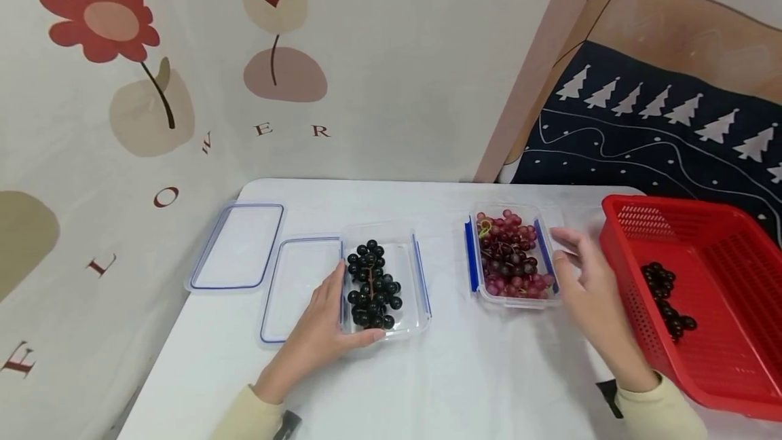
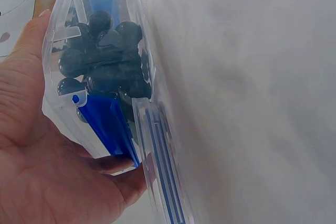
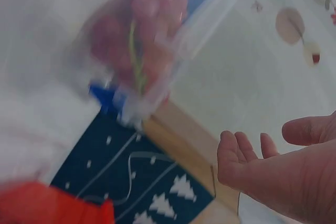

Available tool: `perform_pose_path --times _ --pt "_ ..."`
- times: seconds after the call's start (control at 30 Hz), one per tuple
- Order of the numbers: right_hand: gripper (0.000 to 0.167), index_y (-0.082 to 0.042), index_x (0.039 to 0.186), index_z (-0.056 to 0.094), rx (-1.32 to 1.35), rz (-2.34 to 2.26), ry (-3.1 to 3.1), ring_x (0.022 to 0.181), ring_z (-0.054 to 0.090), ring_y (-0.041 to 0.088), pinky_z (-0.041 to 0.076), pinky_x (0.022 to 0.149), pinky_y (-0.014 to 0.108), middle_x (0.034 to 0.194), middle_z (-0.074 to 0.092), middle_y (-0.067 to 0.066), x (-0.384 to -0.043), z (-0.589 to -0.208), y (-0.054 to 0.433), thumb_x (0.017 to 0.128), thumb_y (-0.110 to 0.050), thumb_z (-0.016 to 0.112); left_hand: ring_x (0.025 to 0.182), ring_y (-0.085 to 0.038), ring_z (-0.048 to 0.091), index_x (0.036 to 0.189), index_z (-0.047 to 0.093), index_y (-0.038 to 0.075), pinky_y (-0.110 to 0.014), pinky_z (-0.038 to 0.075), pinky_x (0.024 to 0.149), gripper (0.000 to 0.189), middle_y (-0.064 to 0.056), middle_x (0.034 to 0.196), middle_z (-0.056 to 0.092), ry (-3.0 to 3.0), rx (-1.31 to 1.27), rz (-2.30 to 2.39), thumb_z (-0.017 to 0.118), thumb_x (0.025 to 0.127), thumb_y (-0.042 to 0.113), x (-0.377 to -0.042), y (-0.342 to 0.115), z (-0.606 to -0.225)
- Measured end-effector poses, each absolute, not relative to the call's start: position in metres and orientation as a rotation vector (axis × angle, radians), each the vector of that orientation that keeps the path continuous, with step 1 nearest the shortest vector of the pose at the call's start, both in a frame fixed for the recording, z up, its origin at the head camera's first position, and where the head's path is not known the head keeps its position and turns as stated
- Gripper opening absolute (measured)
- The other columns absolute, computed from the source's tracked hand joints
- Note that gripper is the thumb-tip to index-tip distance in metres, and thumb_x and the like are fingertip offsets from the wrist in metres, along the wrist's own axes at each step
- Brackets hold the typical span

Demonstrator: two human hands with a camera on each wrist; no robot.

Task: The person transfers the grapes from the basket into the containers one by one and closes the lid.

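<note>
My left hand point(image 1: 320, 321) grips a clear plastic container point(image 1: 411, 290) by its left side and front corner. A bunch of black grapes point(image 1: 371, 287) lies inside it. In the left wrist view the fingers curl around the container wall near a blue clip point(image 2: 107, 127). My right hand point(image 1: 586, 284) is open, its fingers relaxed beside the right wall of a second clear container point(image 1: 519, 302). That one is filled with red grapes point(image 1: 510, 253), and its blue side clips hang down. In the right wrist view nothing lies between the right hand's thumb and fingers point(image 3: 231, 153).
Two clear lids with blue seals lie at the left, one farther off point(image 1: 238, 250) and one point(image 1: 299, 284) against the left container. On the right stands a red basket point(image 1: 635, 206) holding more black grapes point(image 1: 660, 282). A printed cloth point(image 1: 391, 73) hangs behind the white table point(image 1: 452, 379).
</note>
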State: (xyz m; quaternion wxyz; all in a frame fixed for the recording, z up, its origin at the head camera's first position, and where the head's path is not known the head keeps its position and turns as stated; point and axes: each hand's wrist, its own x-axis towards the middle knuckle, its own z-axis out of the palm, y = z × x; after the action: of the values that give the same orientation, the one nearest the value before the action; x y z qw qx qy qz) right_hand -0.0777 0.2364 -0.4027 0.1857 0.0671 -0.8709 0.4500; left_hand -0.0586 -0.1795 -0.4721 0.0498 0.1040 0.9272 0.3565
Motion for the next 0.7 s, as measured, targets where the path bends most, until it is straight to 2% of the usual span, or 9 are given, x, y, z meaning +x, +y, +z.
perform_pose_path --times 0.2,0.27,0.37,0.57,0.7 --pt "0.042 0.001 0.155 0.051 0.012 1.224 -2.444 0.134 0.054 0.007 0.037 0.103 0.005 0.152 0.057 0.022 -0.069 -0.397 0.273 0.116 -0.011 0.048 0.159 -0.051 0.022 0.175 0.004 0.002 -0.067 0.026 0.122 0.143 -0.029 0.176 0.016 2.832 0.335 1.072 0.087 0.080 0.072 -0.058 -0.179 -0.474" --pt "0.042 0.000 0.156 0.051 -0.044 1.211 -2.449 0.131 0.053 0.000 0.036 0.102 0.004 0.152 0.056 0.022 -0.065 -0.398 0.283 0.116 -0.013 0.048 0.159 -0.052 0.023 0.175 0.004 0.002 -0.067 0.026 0.122 0.143 -0.029 0.176 0.017 2.840 0.338 1.068 0.087 0.080 0.072 -0.059 -0.179 -0.473" --pt "0.044 -0.003 0.158 0.050 -0.107 1.212 -2.464 0.130 0.052 -0.001 0.037 0.100 0.003 0.153 0.056 0.018 -0.060 -0.401 0.294 0.116 -0.016 0.049 0.159 -0.052 0.023 0.175 0.004 0.003 -0.067 0.026 0.122 0.143 -0.029 0.176 0.016 2.840 0.336 1.069 0.087 0.081 0.072 -0.059 -0.180 -0.473" --pt "0.044 -0.011 0.159 0.052 -0.168 1.218 -2.446 0.125 0.051 -0.001 0.040 0.094 0.003 0.147 0.057 -0.001 -0.056 -0.404 0.312 0.116 -0.019 0.049 0.159 -0.052 0.023 0.175 0.004 0.004 -0.067 0.025 0.123 0.143 -0.028 0.177 0.016 2.830 0.327 1.075 0.087 0.081 0.072 -0.059 -0.180 -0.474" --pt "0.044 -0.013 0.160 0.051 -0.195 1.232 -2.458 0.122 0.050 -0.001 0.041 0.089 0.003 0.145 0.056 -0.004 -0.054 -0.407 0.322 0.116 -0.019 0.048 0.159 -0.052 0.023 0.175 0.003 0.004 -0.067 0.025 0.123 0.142 -0.028 0.177 0.016 2.832 0.328 1.076 0.087 0.081 0.072 -0.059 -0.181 -0.474"
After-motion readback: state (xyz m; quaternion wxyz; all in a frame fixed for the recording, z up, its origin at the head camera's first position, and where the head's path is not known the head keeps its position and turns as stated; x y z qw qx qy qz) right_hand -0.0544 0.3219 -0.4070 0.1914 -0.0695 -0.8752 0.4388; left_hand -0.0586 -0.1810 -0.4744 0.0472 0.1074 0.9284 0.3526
